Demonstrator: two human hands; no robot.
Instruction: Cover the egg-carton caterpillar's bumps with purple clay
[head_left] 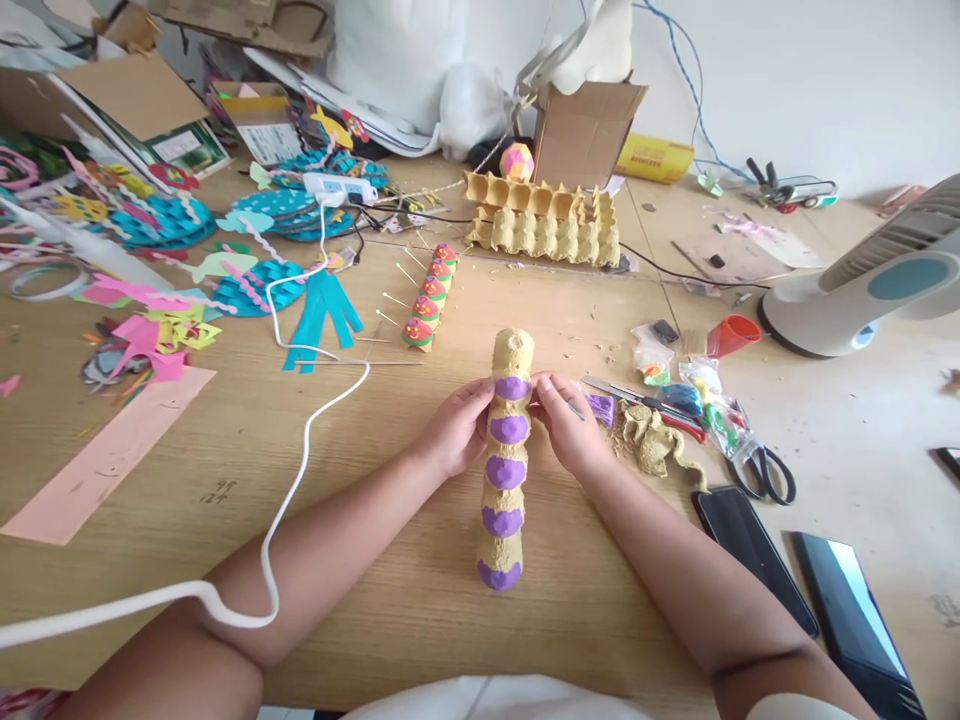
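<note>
A long strip of egg carton cups (504, 500) extends away from me, upright bumps facing up, with purple clay patches on several cups; the farthest cup is bare. My left hand (459, 428) grips its left edge near the far end, fingertips partly hidden behind it. On the opposite edge, my right hand (564, 420) pinches the strip beside the farthest purple patch. A purple clay block in wrapping (600, 409) lies just beyond my right hand. Farther off stands a finished-looking red and green caterpillar (430, 300) of carton cups, with pins sticking out at its left.
Right of my hands lie a utility knife (645, 398), torn carton scraps (652, 440), scissors (761, 470) and two phones (754, 550). A white fan (847, 290) stands behind them. Egg cartons (551, 235) lie at the back. A white cable (304, 450) crosses the left side.
</note>
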